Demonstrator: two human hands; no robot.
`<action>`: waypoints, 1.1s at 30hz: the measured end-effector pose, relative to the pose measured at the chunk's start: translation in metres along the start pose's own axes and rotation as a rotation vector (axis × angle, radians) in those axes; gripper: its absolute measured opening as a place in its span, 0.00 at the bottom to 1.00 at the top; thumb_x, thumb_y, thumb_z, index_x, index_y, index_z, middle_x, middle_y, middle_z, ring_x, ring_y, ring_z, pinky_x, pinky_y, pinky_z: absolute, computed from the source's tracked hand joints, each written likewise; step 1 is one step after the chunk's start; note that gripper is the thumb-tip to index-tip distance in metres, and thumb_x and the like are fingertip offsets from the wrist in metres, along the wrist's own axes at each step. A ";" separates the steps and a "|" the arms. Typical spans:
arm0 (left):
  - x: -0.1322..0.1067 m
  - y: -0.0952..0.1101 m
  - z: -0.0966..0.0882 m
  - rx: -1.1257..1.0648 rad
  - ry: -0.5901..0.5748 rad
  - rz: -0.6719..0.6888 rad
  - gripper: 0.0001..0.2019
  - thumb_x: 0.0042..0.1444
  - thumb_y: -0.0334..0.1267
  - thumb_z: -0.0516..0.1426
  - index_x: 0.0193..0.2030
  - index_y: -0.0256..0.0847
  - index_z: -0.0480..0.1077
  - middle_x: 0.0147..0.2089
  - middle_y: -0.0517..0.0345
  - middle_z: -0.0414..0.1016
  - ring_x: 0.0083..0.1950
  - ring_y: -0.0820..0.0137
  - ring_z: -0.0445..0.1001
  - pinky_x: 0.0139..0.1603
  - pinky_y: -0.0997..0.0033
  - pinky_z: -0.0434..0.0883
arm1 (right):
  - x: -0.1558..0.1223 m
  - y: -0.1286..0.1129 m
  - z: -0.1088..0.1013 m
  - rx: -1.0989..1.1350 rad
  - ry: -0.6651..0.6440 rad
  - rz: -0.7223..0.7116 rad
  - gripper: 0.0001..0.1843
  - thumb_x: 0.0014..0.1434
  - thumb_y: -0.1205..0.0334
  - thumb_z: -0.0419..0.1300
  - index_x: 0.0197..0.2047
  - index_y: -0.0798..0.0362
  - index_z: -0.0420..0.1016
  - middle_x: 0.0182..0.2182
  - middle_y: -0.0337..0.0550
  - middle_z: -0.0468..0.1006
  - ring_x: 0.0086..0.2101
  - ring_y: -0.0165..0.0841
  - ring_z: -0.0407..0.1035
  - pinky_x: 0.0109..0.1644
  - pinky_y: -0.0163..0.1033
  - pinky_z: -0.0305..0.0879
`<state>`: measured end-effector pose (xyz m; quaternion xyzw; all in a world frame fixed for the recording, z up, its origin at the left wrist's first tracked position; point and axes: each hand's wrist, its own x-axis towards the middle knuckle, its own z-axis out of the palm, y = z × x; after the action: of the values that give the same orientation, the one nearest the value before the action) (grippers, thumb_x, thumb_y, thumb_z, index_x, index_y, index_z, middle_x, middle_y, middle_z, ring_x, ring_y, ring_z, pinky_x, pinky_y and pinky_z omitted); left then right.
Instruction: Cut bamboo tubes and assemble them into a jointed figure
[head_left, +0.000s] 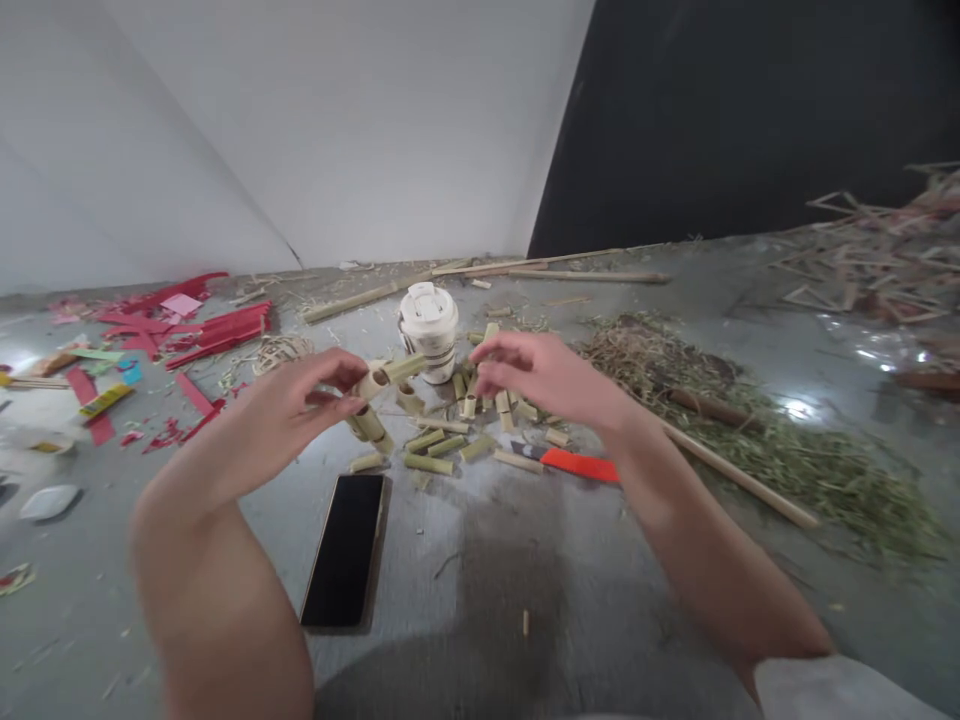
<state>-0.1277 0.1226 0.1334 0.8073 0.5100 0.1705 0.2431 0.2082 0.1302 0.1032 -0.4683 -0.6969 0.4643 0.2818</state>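
My left hand (322,392) is closed on a short, pale, hollow stalk piece (373,381), pinched between thumb and fingers. Greenish pieces reach out to its right and hang below it; whether they are joined to it I cannot tell. To the right, my right hand (529,372) has its fingers bent together round a small green stalk piece (491,331), whose end shows above the index finger. Several cut stalk pieces (430,464) lie scattered beneath both hands. Between the hands stands a lidded white cup (428,325). An orange-handled knife (579,465) lies by my right wrist.
A black phone (345,552) lies flat on the grey surface below my left hand. Red strips (217,335) and paper scraps spread at the left. Dry grass clippings (810,470) and a long pale stick (739,472) are at the right. White and black panels rise behind.
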 end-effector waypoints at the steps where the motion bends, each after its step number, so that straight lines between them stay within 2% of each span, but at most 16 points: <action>1: -0.004 0.007 0.000 0.003 0.005 0.022 0.18 0.72 0.58 0.57 0.57 0.51 0.76 0.58 0.53 0.83 0.56 0.53 0.81 0.55 0.56 0.76 | -0.002 -0.005 0.010 0.102 -0.073 0.014 0.23 0.74 0.43 0.63 0.62 0.50 0.77 0.47 0.48 0.88 0.48 0.41 0.84 0.54 0.48 0.79; 3: -0.009 0.020 0.002 0.023 0.000 0.066 0.19 0.71 0.59 0.57 0.58 0.53 0.77 0.57 0.56 0.84 0.56 0.52 0.82 0.54 0.56 0.76 | -0.006 -0.013 0.027 0.297 -0.098 -0.004 0.26 0.74 0.44 0.64 0.67 0.49 0.72 0.49 0.48 0.88 0.48 0.38 0.83 0.53 0.44 0.79; 5: -0.012 0.032 0.005 0.045 -0.029 0.104 0.18 0.71 0.59 0.57 0.58 0.54 0.77 0.57 0.57 0.84 0.54 0.53 0.82 0.52 0.59 0.76 | -0.010 -0.020 0.039 0.370 -0.009 -0.059 0.23 0.72 0.50 0.67 0.64 0.50 0.75 0.46 0.45 0.87 0.43 0.34 0.82 0.46 0.40 0.78; 7: -0.013 0.041 0.008 0.059 -0.066 0.127 0.16 0.71 0.57 0.58 0.57 0.55 0.77 0.56 0.58 0.85 0.53 0.54 0.83 0.49 0.61 0.77 | -0.015 -0.026 0.044 0.341 0.099 -0.171 0.15 0.69 0.54 0.69 0.55 0.50 0.80 0.42 0.41 0.85 0.39 0.31 0.79 0.41 0.37 0.76; 10: -0.011 0.050 0.013 0.046 -0.115 0.154 0.14 0.71 0.53 0.59 0.56 0.53 0.77 0.54 0.58 0.85 0.49 0.58 0.85 0.47 0.64 0.77 | -0.026 -0.033 0.044 0.245 0.224 -0.320 0.06 0.67 0.60 0.70 0.47 0.49 0.82 0.40 0.39 0.84 0.41 0.31 0.79 0.44 0.37 0.76; 15: -0.004 0.061 0.020 0.038 -0.123 0.197 0.10 0.71 0.48 0.60 0.51 0.48 0.77 0.48 0.59 0.86 0.42 0.63 0.85 0.45 0.67 0.75 | -0.044 -0.040 0.042 0.131 0.352 -0.418 0.10 0.61 0.63 0.75 0.45 0.46 0.82 0.43 0.36 0.85 0.42 0.31 0.79 0.45 0.38 0.78; 20: 0.002 0.073 0.028 -0.002 -0.135 0.209 0.06 0.68 0.42 0.62 0.47 0.44 0.76 0.41 0.60 0.85 0.37 0.67 0.82 0.39 0.71 0.73 | -0.053 -0.045 0.046 0.015 0.382 -0.587 0.14 0.62 0.69 0.74 0.49 0.46 0.81 0.45 0.36 0.86 0.41 0.31 0.79 0.43 0.37 0.77; 23: 0.004 0.077 0.030 -0.058 -0.123 0.272 0.02 0.67 0.37 0.62 0.43 0.42 0.76 0.39 0.60 0.83 0.35 0.70 0.79 0.36 0.74 0.71 | -0.055 -0.046 0.050 -0.034 0.380 -0.715 0.15 0.64 0.70 0.73 0.51 0.47 0.79 0.46 0.38 0.85 0.43 0.31 0.79 0.45 0.37 0.78; 28: 0.006 0.079 0.033 -0.119 -0.063 0.404 0.09 0.68 0.34 0.61 0.34 0.41 0.72 0.35 0.63 0.79 0.32 0.74 0.72 0.34 0.76 0.69 | -0.058 -0.046 0.052 -0.143 0.387 -0.819 0.15 0.66 0.71 0.71 0.52 0.47 0.78 0.44 0.37 0.85 0.42 0.31 0.77 0.49 0.39 0.76; 33: 0.007 0.077 0.036 -0.100 -0.068 0.375 0.03 0.67 0.34 0.63 0.40 0.42 0.76 0.37 0.63 0.79 0.36 0.73 0.74 0.36 0.76 0.70 | -0.059 -0.046 0.050 -0.164 0.412 -0.863 0.14 0.66 0.72 0.71 0.51 0.48 0.77 0.44 0.38 0.86 0.42 0.31 0.77 0.50 0.39 0.77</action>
<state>-0.0491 0.0932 0.1475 0.8804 0.3331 0.2104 0.2640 0.1725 0.0507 0.1276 -0.2392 -0.7915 0.1464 0.5430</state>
